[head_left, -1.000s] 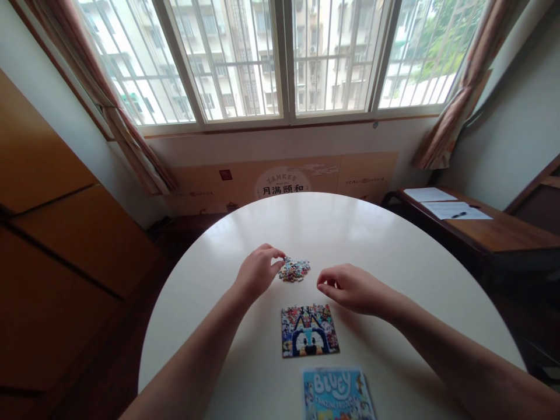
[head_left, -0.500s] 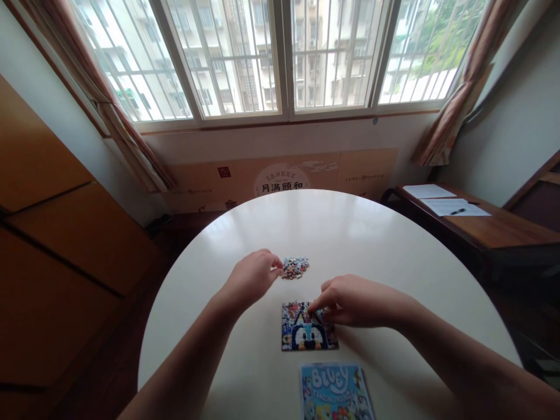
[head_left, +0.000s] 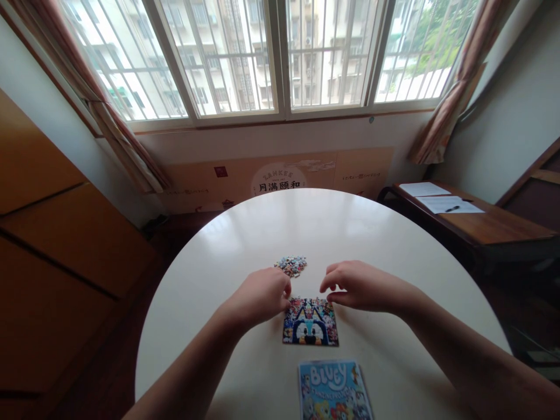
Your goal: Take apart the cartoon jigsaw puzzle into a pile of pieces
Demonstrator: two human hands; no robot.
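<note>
A jigsaw puzzle (head_left: 310,329) with a blue dog face in its middle lies on the white round table. Its upper edge looks uneven. My left hand (head_left: 265,296) is at the puzzle's upper left corner, fingers bent down and pinched together; whatever is between the fingertips is hidden. Just past the upper right corner hovers my right hand (head_left: 361,286), thumb and fingers curved and apart, with nothing visible between them. Beyond the left hand lies a small heap of loose puzzle pieces (head_left: 294,265), partly covered by that hand.
A blue picture sheet or box lid marked "Bluey" (head_left: 335,391) lies at the table's near side. The white round table (head_left: 394,239) curves off toward the window. On a wooden side desk (head_left: 503,224) to the right are papers (head_left: 448,204) and a dark pen.
My left hand has moved from the heap of pieces down to the puzzle's upper left corner. My right hand has lifted off the puzzle's upper part, and its fingers have spread.
</note>
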